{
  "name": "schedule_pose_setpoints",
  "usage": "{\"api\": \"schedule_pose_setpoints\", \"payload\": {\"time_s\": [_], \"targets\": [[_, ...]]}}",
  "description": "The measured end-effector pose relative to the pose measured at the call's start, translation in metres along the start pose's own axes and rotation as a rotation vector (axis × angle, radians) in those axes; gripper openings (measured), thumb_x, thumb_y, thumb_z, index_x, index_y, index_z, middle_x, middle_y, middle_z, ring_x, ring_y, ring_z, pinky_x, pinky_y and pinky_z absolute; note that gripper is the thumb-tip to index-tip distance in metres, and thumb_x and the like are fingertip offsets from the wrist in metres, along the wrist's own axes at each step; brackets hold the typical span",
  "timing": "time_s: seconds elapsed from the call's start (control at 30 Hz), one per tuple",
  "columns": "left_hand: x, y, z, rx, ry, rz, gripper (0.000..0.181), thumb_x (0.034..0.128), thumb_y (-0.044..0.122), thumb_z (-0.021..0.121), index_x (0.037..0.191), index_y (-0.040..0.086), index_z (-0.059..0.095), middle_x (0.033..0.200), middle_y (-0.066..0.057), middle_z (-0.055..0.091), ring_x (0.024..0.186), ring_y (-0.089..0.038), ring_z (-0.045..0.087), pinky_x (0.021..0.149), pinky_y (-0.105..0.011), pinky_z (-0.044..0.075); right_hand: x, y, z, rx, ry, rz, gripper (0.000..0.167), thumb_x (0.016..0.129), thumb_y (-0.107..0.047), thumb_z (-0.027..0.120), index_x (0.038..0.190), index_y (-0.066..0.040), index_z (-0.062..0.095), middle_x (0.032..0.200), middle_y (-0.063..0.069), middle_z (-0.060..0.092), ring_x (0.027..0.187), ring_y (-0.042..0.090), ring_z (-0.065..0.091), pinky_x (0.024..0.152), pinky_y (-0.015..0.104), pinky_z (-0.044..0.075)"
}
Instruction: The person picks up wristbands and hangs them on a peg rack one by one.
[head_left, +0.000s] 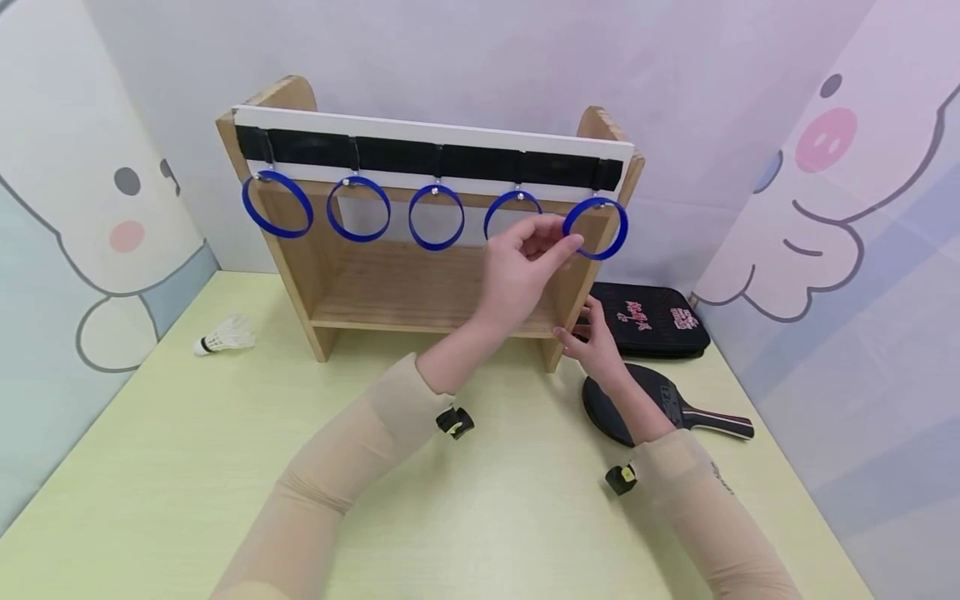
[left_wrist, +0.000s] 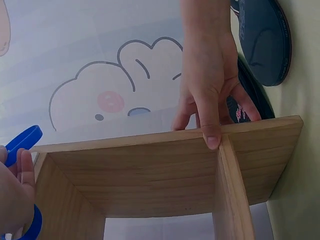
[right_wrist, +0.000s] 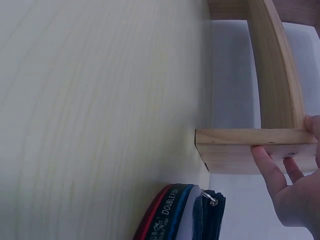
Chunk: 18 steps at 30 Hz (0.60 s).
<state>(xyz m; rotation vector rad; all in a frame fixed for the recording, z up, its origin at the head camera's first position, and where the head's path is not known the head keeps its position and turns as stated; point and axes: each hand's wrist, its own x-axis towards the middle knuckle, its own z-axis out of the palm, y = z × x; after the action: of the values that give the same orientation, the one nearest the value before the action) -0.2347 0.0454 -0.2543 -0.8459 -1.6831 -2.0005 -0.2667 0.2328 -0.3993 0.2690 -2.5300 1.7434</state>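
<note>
Several blue rings (head_left: 437,218) hang in a row from small hooks under a white board (head_left: 435,133) with a black strip. My left hand (head_left: 516,271) pinches the left edge of the rightmost blue ring (head_left: 618,233) between thumb and fingers; the ring still hangs at its hook. Lower down, my right hand (head_left: 600,346) grips the right side panel of the wooden shelf (head_left: 420,287). In the left wrist view its thumb lies on the panel's front edge by the shelf board, with the other fingers along the outside.
A shuttlecock (head_left: 227,334) lies left of the shelf on the pale yellow table (head_left: 480,517). To the right are a black zipped case (head_left: 652,321) and a table tennis bat (head_left: 611,412), partly under my right forearm. Walls with cartoon drawings stand behind and at both sides.
</note>
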Motion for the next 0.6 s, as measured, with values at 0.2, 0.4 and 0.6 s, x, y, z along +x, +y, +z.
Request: {"api": "schedule_pose_setpoints", "payload": {"time_s": [0.2, 0.4, 0.6], "targets": [[0.0, 0.015, 0.001, 0.011, 0.017, -0.016, 0.023, 0.086, 0.003, 0.066, 0.102, -0.012, 0.061, 0.088, -0.023, 0.066, 0.077, -0.037, 0.067, 0.073, -0.042, 0.056, 0.0, -0.001, 0.001, -0.004, 0.0, -0.004, 0.072, 0.09, -0.023, 0.065, 0.145, -0.025, 0.019, 0.142, 0.018, 0.033, 0.12, 0.041, 0.047, 0.077, 0.05, 0.054], [-0.005, 0.018, 0.0, 0.107, 0.005, -0.069, 0.023, 0.0852, 0.003, 0.067, 0.103, -0.01, 0.062, 0.089, -0.02, 0.067, 0.077, -0.028, 0.069, 0.073, -0.028, 0.056, -0.001, -0.001, 0.0, -0.02, 0.003, -0.01, 0.071, 0.09, -0.026, 0.065, 0.144, -0.028, 0.019, 0.143, 0.016, 0.033, 0.12, 0.04, 0.048, 0.076, 0.049, 0.055], [-0.012, 0.001, -0.001, 0.168, -0.025, -0.051, 0.027, 0.0859, 0.008, 0.067, 0.111, -0.003, 0.063, 0.094, -0.016, 0.068, 0.078, -0.023, 0.069, 0.072, -0.023, 0.055, 0.0, 0.001, 0.0, -0.013, -0.011, -0.024, 0.071, 0.09, -0.026, 0.065, 0.145, -0.028, 0.019, 0.142, 0.016, 0.032, 0.119, 0.04, 0.047, 0.077, 0.052, 0.054]]}}
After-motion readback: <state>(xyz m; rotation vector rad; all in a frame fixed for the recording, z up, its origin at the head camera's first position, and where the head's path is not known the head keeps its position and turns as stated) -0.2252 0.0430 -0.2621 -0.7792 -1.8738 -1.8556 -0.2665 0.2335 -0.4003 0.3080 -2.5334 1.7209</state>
